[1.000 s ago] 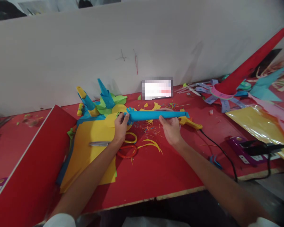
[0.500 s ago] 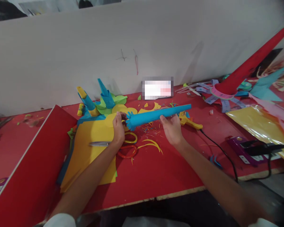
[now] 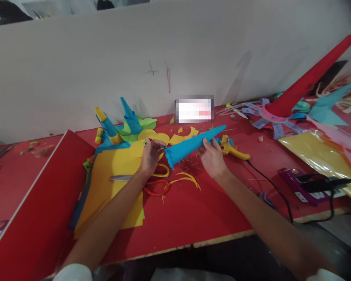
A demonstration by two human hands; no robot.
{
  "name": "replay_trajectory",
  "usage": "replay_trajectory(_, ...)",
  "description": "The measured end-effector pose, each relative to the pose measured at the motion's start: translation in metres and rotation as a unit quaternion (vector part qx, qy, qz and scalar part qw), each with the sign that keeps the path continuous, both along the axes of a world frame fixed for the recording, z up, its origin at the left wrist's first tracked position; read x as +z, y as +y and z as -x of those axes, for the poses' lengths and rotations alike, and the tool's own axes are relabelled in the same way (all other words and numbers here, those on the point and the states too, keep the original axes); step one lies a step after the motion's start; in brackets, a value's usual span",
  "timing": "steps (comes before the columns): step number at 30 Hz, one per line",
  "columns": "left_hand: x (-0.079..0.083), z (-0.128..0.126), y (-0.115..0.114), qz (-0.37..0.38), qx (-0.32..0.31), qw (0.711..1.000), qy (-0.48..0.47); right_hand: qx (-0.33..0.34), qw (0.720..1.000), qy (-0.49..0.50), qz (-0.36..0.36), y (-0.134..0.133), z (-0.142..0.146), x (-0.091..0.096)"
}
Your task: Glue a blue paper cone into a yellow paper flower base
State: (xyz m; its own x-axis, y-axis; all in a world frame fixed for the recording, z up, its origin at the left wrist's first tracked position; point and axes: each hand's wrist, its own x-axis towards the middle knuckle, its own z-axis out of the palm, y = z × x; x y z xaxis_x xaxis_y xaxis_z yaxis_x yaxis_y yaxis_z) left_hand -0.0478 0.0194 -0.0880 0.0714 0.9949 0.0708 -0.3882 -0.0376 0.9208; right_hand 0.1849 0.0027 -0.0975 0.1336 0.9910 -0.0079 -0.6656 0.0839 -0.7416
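Note:
A blue paper cone [image 3: 190, 147] is held above the red table, its wide end to the left and its narrow tip up to the right. My right hand [image 3: 213, 158] is closed on the cone's narrower half, thumb on top. At the wide end, my left hand [image 3: 151, 156] has its fingers closed at the rim; the exact contact is partly hidden. Below that wrist lie scissors [image 3: 158, 187] with red and yellow handles, on a stack of yellow paper sheets [image 3: 111, 195]. Yellow paper petals [image 3: 153, 136] lie behind the left hand.
A yellow glue gun [image 3: 235, 151] with a black cord lies right of my right hand. Blue paper pieces with green leaves [image 3: 146, 123] stand at the back. A screen [image 3: 194, 110] leans on the wall. A red panel [image 3: 46, 195] rises at left; a purple power strip [image 3: 301, 187] sits right.
The cone's fringed wide end has tilted down and turned, its flaps now folded or facing away. My left hand has shifted slightly right at the rim; the tip has moved left.

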Motion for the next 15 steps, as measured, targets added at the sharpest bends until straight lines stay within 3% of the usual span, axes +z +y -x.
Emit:
replay_trajectory(9,0.0033,0.0017,0.0026,0.017,0.038,0.997,-0.067,-0.011,1.000,0.001,0.009,0.0012,0.0010,-0.0024)
replay_trajectory(15,0.0027,0.0032,0.0017,0.023,0.021,0.999,-0.037,-0.013,1.000,-0.018,-0.004,0.0032,-0.0011,-0.0070)
